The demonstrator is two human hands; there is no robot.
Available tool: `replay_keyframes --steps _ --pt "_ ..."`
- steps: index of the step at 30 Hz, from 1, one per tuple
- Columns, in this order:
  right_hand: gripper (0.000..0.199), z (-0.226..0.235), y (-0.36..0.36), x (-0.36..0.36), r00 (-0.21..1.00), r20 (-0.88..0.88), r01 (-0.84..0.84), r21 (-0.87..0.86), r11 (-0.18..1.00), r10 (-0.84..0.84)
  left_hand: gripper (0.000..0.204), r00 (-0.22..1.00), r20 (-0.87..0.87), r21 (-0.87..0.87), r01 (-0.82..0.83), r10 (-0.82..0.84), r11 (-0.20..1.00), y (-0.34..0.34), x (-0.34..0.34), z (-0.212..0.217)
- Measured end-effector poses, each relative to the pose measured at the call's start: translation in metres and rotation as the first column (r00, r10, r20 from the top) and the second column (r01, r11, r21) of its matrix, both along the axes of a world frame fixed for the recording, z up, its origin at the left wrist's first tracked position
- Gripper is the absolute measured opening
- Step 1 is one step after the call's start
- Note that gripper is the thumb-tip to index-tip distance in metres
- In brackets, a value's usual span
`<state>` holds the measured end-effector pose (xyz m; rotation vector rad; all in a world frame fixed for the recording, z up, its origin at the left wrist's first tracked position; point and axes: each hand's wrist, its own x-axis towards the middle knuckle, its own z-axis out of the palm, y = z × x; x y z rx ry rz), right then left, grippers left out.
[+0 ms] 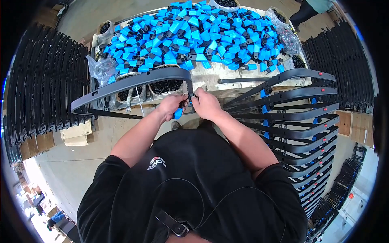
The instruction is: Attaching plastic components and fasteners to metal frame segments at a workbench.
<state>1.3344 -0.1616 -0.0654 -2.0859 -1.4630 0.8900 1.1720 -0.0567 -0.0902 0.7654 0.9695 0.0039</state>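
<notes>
Together, both hands — left hand (pixel 172 106), right hand (pixel 206 104) — pinch the curved strip's (pixel 129 81) end (blue clip (pixel 178 114) below).

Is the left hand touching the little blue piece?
Touching. The head view shows the left hand wrapped around the blue piece, which pokes out below its fingers, with no gap.

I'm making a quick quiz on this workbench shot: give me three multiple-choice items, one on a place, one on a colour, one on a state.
1. Where does the stack of finished curved frames lie?
A. at the person's right
B. behind the clip pile
C. on the person's lap

2. What colour are the clips in the pile on the table?
A. red
B. blue and black
C. yellow

3. What are the left hand and right hand doing?
A. resting flat
B. gripping the curved frame end together
C. hanging apart

Answers: 1 A, the stack fans out on the right; 2 B, blue bodies with black ends; 3 B, both hands meet at the frame's end.
</notes>
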Motion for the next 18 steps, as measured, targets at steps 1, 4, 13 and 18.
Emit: replay_keyframes --steps 1,4,13,18 --pt "0.027 -0.001 0.000 0.000 1.000 0.002 0.004 0.000 1.000 -0.004 0.022 1.000 0.000 0.000 -0.001 0.001 1.000 0.003 -0.002 -0.001" --pt "0.027 -0.002 0.001 -0.001 1.000 0.004 0.004 0.004 1.000 -0.004 0.017 0.991 -0.014 0.420 0.129 -0.136 0.898 0.007 -0.008 -0.010" --pt "0.028 0.000 0.000 -0.002 1.000 -0.001 0.021 -0.014 1.000 -0.021 0.017 0.983 -0.153 0.870 0.184 -0.105 0.457 -0.015 -0.010 0.004" --pt "0.028 -0.002 0.001 -0.003 0.999 -0.011 0.032 0.006 0.999 -0.032 0.012 0.994 0.112 0.774 -0.085 -0.004 0.627 -0.015 -0.015 -0.018"
